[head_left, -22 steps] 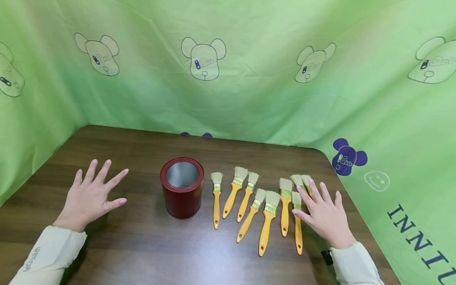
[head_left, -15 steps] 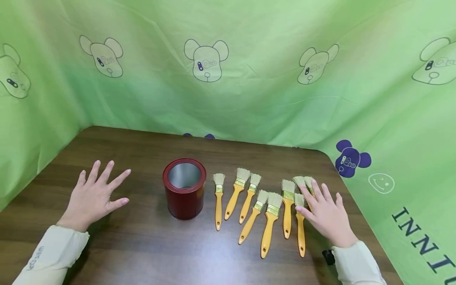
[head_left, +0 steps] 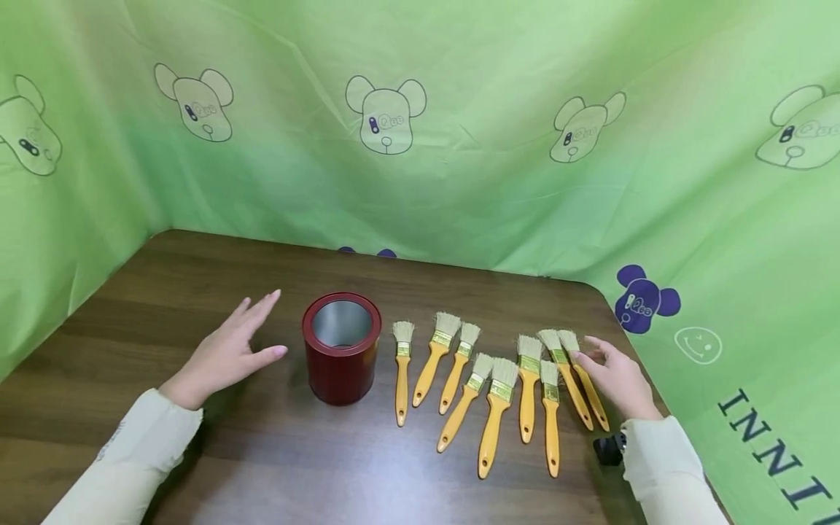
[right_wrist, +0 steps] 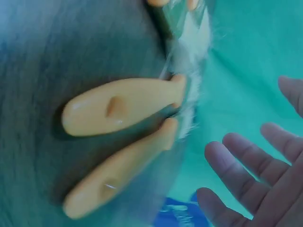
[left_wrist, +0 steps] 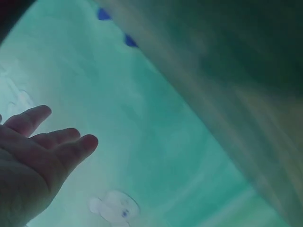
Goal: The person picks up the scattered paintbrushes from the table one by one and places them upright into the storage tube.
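Observation:
A dark red can (head_left: 340, 375) with an open top and a silvery inside stands upright on the table. To its left my left hand (head_left: 223, 357) hovers with fingers extended and thumb apart, holding nothing. In the left wrist view the left-hand fingers (left_wrist: 75, 151) are against the green cloth. My right hand (head_left: 619, 379) is beside the rightmost paintbrush (head_left: 586, 385), its fingers relaxed. In the right wrist view the right hand (right_wrist: 265, 179) is spread and grips nothing. Several yellow-handled paintbrushes lie between the can and the right hand, including a wide paintbrush (head_left: 496, 417).
A brown wooden table (head_left: 275, 467) bears everything. Green printed cloth (head_left: 459, 197) hangs behind it and along both sides. A small black object (head_left: 609, 448) sits at my right wrist.
My left hand has moved right toward the can and turned on its side. The right hand has drawn its fingers together and shifted right, uncovering two brushes.

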The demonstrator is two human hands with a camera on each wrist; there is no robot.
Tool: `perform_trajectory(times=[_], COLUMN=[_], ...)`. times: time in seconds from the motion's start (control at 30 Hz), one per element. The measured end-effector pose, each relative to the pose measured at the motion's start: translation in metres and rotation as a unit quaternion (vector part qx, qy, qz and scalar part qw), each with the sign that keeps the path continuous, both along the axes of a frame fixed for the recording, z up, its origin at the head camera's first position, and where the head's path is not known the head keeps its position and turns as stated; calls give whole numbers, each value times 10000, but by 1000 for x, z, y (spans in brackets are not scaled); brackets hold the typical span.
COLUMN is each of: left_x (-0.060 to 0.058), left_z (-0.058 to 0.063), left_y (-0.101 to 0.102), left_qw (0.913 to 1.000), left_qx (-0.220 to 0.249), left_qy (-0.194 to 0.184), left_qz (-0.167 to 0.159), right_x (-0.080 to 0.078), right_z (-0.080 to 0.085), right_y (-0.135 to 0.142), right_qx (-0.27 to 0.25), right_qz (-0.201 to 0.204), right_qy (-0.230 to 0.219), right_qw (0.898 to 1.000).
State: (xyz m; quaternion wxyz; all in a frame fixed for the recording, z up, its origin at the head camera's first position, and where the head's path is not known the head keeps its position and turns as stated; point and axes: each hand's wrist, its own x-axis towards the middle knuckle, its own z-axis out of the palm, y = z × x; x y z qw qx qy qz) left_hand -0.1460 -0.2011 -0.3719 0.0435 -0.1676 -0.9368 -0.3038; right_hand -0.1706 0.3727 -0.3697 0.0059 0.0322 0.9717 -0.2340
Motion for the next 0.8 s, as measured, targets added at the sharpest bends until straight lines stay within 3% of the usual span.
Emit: perform_trajectory(times=[0.17,0.27,0.4,0.5,0.8], left_x=[-4,-7,-15,-20,-27], left_z=[5,5,3,1,-5], left_y=[18,24,30,32,40], left_qw=[9999,9979,9842,9728,9502], left_qx=[136,645,1747,2275,2916], left_qy=[21,-21,-167,-267,-814], left_qz=[41,10,-213,-337,-739], right_x=[-15,-21,-26,-29,-30], right_z=[-11,-16,-18,-19,-25], right_y=[6,10,16,19,18], right_qx=[-740,-1013,-1072,-1116,-1087], right_qz=[-569,-955,-1191,-1183,-1105], right_qy=[-309,-605,-847,-1069,-1364], right_qw=[9952,9884,9834,9809,9784])
